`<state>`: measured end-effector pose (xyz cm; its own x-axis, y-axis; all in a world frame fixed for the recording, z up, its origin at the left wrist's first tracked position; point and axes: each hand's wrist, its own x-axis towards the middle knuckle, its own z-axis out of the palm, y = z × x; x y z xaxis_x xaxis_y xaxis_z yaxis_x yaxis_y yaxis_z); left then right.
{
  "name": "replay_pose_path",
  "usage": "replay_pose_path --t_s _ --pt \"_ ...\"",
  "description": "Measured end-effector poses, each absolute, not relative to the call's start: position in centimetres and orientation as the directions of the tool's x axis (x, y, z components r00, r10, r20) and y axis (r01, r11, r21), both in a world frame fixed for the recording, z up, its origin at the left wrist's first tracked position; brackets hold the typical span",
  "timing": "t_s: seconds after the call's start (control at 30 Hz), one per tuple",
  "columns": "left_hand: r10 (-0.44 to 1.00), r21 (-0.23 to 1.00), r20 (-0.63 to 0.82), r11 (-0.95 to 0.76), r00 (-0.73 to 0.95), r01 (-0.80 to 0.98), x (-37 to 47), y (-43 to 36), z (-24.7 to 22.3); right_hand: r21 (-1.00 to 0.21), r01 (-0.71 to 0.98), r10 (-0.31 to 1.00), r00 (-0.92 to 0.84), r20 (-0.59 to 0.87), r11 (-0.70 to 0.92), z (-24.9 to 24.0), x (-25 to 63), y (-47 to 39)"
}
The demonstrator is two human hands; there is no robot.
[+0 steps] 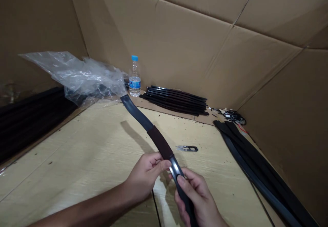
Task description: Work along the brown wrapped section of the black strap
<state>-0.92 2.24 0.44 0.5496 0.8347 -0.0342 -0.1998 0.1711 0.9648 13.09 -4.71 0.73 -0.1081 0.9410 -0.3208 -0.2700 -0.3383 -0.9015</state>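
A long, flat black strip (139, 113), gently curved, is held up at a slant over the table. Around its middle sits a dark brown ribbed wrap (161, 141). My left hand (146, 174) pinches the strip just below the wrap, thumb on top. Lower down, my right hand (196, 194) grips the same strip, its thumb pressed on the shiny face. A black cord (155, 206) hangs below my left hand; where it begins is hidden. Thread snips (187, 148) lie on the table just right of the wrap, touched by neither hand.
Behind stand a water bottle (134, 78) and a crumpled clear plastic bag (92, 76). Several black strips (176, 100) are stacked at the back; longer black pieces (253, 165) lie right, dark ones (30, 114) left. A cord tangle (233, 116) sits back right. Cardboard walls (179, 42) enclose the table.
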Motion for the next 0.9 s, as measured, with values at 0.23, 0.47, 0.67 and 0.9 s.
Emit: replay_pose_path --t_s 0.23,0.47,0.67,0.9 --pt "0.906 0.994 -0.110 0.105 0.408 0.035 -1.1 2.2 0.4 -0.931 -0.221 0.950 0.044 -0.309 -0.292 0.5 12.8 -4.5" --pt "0.835 0.974 -0.039 0.155 0.549 -0.166 -1.2 2.7 0.4 -0.972 -0.084 0.952 0.197 -0.234 -0.222 -0.7 14.3 -5.0" --pt "0.763 0.956 0.010 0.183 0.646 -0.231 -1.7 2.9 0.2 -0.952 -0.123 0.954 -0.144 -0.262 -0.280 0.2 15.2 -4.9" --pt "0.746 0.990 -0.045 0.124 0.664 -0.072 -1.8 2.9 0.0 -0.908 -0.268 0.929 -0.277 -0.247 -0.321 1.2 14.6 -4.9"
